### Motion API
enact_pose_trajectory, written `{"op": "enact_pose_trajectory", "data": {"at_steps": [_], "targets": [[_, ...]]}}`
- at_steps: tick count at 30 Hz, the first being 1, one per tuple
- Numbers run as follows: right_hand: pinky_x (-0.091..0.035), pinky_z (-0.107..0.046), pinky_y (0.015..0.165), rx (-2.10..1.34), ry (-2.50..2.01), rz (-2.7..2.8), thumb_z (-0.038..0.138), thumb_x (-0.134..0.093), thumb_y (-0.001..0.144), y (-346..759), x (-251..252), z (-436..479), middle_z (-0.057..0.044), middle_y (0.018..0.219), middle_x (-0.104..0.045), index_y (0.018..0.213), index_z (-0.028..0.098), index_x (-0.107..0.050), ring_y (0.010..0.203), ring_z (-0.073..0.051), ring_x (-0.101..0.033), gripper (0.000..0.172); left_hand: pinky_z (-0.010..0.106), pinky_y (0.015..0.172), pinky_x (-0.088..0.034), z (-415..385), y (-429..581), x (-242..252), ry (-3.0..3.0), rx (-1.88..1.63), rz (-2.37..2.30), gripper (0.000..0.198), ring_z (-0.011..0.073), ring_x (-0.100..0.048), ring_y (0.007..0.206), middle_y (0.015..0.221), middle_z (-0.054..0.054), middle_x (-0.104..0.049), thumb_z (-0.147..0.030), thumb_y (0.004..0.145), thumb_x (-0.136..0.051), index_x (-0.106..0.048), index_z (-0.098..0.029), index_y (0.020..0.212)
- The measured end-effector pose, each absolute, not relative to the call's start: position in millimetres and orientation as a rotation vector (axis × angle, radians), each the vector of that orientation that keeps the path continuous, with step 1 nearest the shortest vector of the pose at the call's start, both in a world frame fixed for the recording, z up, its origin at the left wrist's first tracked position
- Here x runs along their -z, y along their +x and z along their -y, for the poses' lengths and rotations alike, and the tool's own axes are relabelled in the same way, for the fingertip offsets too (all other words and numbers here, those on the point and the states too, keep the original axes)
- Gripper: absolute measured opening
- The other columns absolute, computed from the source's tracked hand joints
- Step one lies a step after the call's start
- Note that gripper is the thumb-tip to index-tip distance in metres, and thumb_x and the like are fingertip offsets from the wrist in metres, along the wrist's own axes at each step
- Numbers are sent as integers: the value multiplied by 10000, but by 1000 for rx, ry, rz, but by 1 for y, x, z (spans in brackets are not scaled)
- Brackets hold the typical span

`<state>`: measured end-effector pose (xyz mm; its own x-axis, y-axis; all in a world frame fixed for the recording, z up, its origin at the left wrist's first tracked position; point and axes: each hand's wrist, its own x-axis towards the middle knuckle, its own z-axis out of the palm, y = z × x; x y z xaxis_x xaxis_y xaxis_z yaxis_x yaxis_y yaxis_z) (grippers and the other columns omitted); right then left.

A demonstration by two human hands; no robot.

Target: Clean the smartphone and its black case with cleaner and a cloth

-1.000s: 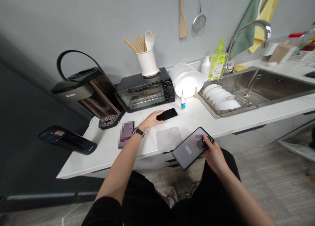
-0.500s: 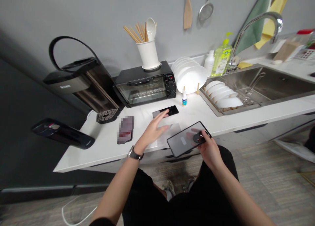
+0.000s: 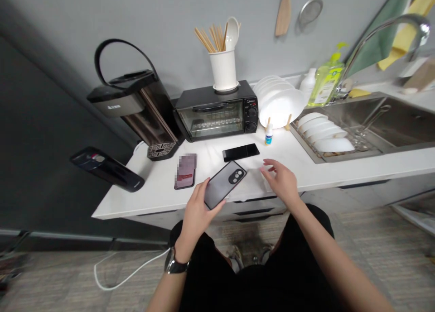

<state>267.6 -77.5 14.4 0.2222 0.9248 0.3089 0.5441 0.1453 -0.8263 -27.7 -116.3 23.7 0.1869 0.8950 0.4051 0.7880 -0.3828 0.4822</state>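
Observation:
My left hand is closed on a translucent grey phone case with a black rim. The case is tilted over the counter's front edge, its camera cutout at the upper right. My right hand hovers right of the case with fingers bent and apart, and I see nothing in it. Below its fingers is a faint pale sheet, hard to make out. Behind the case, a black phone lies flat on the counter. Another phone, its screen partly pixelated, rests further left.
A small white bottle stands before the plates. Behind are a toaster oven bearing a utensil holder, and a black drinks machine. A dark flask-like object is at left, the sink at right.
The phone case has passed from my right hand to my left and moved left, its camera cutout now uncovered. My right hand has let go. The view has shifted left.

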Motion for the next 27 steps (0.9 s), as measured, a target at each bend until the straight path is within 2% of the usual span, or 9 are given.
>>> {"op": "enact_pose_trajectory", "data": {"at_steps": [2, 5, 8, 10, 12, 15, 18, 22, 27], "targets": [[-486, -510, 1023, -253, -1585, 1650, 507, -702, 904, 273, -3, 65, -169, 1283, -717, 1178, 206, -734, 1137, -355, -641, 409, 512, 1143, -508, 114, -32, -13, 2305, -941, -1687, 713, 327, -616, 1331, 1416, 133, -615, -447, 917, -740, -441, -238, 1531], [-477, -505, 1033, -220, -1504, 1841, 396, -615, 951, 276, 8, 57, -154, 1275, -712, 937, 218, -717, 1164, -343, -611, 206, 529, 1146, -500, 108, -35, -4, 2310, -929, -1736, 709, 344, -602, 1331, 1399, 142, -614, -463, 914, -740, -455, -232, 1520], [-511, -404, 833, -433, -1449, 1731, 431, -534, 998, 289, 7, 61, -80, 948, -731, 887, 234, -626, 874, -254, -646, 245, 520, 1171, -476, 103, -35, -4, 2319, -912, -1708, 683, 338, -576, 1345, 1410, 131, -583, -453, 918, -738, -465, -247, 1510], [-447, -315, 644, -580, -1417, 1535, 521, -499, 1022, 302, -2, 69, 18, 691, -586, 951, 245, -565, 635, -187, -546, 292, 510, 1181, -464, 100, -33, -7, 2331, -892, -1660, 674, 329, -561, 1348, 1406, 124, -564, -436, 915, -744, -472, -251, 1503], [-377, -277, 572, -588, -1339, 1372, 577, -470, 1040, 312, -17, 79, 68, 635, -459, 994, 256, -514, 565, -157, -456, 327, 508, 1179, -462, 96, -24, -10, 2342, -874, -1617, 684, 324, -552, 1337, 1390, 118, -558, -423, 901, -763, -478, -254, 1499], [-389, -273, 598, -371, -1242, 1274, 551, -453, 1069, 309, -42, 93, 55, 700, -479, 1047, 263, -480, 606, -154, -482, 290, 503, 1169, -467, 86, 0, -12, 2370, -868, -1543, 715, 319, -541, 1324, 1384, 113, -561, -389, 879, -785, -476, -256, 1509], [-450, -288, 638, -239, -1275, 1474, 461, -424, 1097, 289, -51, 96, 5, 796, -619, 1114, 257, -500, 656, -172, -595, 219, 496, 1174, -463, 73, 27, -11, 2407, -857, -1487, 745, 318, -529, 1326, 1382, 121, -579, -361, 871, -792, -466, -218, 1525], [-586, -376, 839, -171, -1330, 2059, 373, -404, 1103, 268, -24, 81, -127, 1203, -760, 1278, 214, -580, 1015, -257, -756, 294, 494, 1181, -458, 65, 43, -5, 2415, -834, -1438, 775, 318, -528, 1333, 1413, 125, -601, -409, 871, -808, -467, -194, 1533], [-494, -475, 1158, 79, -1351, 2235, 362, -434, 1102, 269, 13, 75, -139, 1490, -643, 1421, 169, -604, 1396, -278, -604, 410, 495, 1187, -453, 69, 29, -3, 2369, -826, -1415, 729, 308, -523, 1367, 1462, 123, -593, -398, 906, -779, -473, -227, 1545]]}}
